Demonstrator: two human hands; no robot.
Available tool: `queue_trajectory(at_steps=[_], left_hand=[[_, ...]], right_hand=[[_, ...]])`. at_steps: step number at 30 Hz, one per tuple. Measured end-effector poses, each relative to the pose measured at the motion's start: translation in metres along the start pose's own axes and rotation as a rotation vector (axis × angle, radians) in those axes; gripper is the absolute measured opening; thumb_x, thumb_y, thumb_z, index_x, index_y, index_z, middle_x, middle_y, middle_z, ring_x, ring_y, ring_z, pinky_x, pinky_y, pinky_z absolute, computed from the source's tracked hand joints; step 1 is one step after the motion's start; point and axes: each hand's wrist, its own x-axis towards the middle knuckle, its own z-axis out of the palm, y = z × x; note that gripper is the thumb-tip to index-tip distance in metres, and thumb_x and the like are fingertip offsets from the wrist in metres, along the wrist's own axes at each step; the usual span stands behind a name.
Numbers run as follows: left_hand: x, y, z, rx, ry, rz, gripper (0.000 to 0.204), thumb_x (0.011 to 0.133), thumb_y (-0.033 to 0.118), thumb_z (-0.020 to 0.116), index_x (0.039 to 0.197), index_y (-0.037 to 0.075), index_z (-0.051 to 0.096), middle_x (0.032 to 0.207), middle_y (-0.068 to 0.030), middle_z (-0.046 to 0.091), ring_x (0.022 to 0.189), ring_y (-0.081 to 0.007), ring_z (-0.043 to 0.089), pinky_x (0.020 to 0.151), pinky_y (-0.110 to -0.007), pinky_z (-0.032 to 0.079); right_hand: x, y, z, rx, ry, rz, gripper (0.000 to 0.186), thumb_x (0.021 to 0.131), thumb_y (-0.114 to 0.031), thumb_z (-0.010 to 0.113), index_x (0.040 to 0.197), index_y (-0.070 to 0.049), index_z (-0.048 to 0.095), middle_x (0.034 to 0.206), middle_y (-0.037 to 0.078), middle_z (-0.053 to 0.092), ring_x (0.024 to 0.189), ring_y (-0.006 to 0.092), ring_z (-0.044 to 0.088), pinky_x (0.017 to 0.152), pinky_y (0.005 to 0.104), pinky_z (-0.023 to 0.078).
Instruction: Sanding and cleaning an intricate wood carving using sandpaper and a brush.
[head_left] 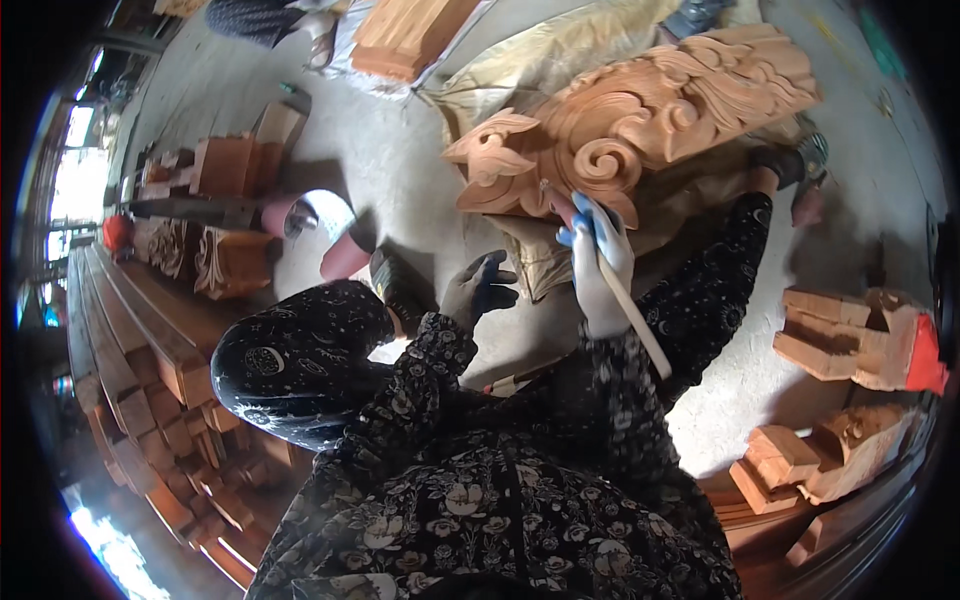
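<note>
A large carved wooden piece [640, 120] with scrolls and leaf shapes lies in front of me. My right hand [603, 262], in a pale glove with blue fingertips, is closed around a thin wooden stick [635, 318]. The stick's far end has a reddish-brown piece [562, 203], close to the lower edge of the carving; whether they touch I cannot tell. My left hand [481, 288], in a grey glove with dark fingertips, hovers short of the carving, fingers bent and apart with nothing seen in them.
A yellowish sheet [540, 60] lies under the carving. Curled reddish sheets [345, 257] rest on the floor at left, beside carved blocks [232, 262]. Stacked planks [140, 370] fill the lower left. More wooden blocks [850, 335] stand at right. Another person's foot [320, 45] shows at the top.
</note>
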Motion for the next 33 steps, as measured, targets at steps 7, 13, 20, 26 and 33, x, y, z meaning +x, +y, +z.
queue_trajectory(at_steps=[7, 13, 20, 26, 33], left_hand=[[0.024, -0.041, -0.057, -0.182, -0.058, -0.118, 0.032, 0.093, 0.039, 0.056, 0.11, 0.013, 0.056, 0.075, 0.0054, 0.057, 0.055, -0.0082, 0.051, 0.045, -0.022, 0.043], [-0.025, -0.04, -0.051, 0.118, -0.162, -0.004, 0.044, 0.096, 0.035, 0.051, 0.127, 0.004, 0.05, 0.097, -0.0104, 0.064, 0.076, -0.0214, 0.065, 0.07, -0.036, 0.055], [-0.017, -0.016, -0.053, 0.109, -0.11, 0.092, 0.039, 0.096, 0.026, 0.051, 0.127, 0.002, 0.049, 0.096, -0.0127, 0.064, 0.076, -0.0242, 0.065, 0.071, -0.035, 0.055], [-0.041, -0.034, -0.048, 0.036, 0.012, -0.096, 0.043, 0.095, 0.027, 0.053, 0.128, 0.001, 0.046, 0.1, -0.0142, 0.06, 0.079, -0.0247, 0.064, 0.073, -0.035, 0.055], [-0.05, -0.071, -0.038, -0.303, -0.238, -0.277, 0.045, 0.095, 0.014, 0.047, 0.138, 0.006, 0.035, 0.11, -0.011, 0.054, 0.096, -0.0255, 0.056, 0.088, -0.037, 0.049]], right_hand=[[0.044, 0.04, -0.033, -1.188, -0.108, -0.296, 0.047, 0.076, -0.017, 0.075, 0.117, -0.003, 0.057, 0.123, 0.016, 0.047, 0.109, 0.0235, 0.054, 0.092, 0.0327, 0.047], [0.053, 0.025, -0.01, -0.996, 0.611, -0.341, 0.024, 0.086, 0.001, 0.055, 0.109, 0.003, 0.059, 0.099, 0.01, 0.058, 0.075, 0.0124, 0.06, 0.068, 0.0238, 0.05], [0.104, -0.022, -0.005, -1.398, 0.502, -0.711, 0.016, 0.088, -0.008, 0.057, 0.1, 0.002, 0.061, 0.09, 0.015, 0.063, 0.073, 0.023, 0.064, 0.063, 0.0316, 0.05], [0.078, -0.008, -0.015, -0.947, 0.599, -0.672, 0.016, 0.087, -0.004, 0.056, 0.102, 0.0, 0.062, 0.091, 0.015, 0.061, 0.078, 0.0278, 0.062, 0.07, 0.0337, 0.05], [0.104, -0.016, -0.028, -1.542, 0.475, -0.647, 0.018, 0.087, -0.004, 0.057, 0.105, -0.001, 0.06, 0.093, 0.017, 0.061, 0.082, 0.0326, 0.061, 0.071, 0.0356, 0.05]])
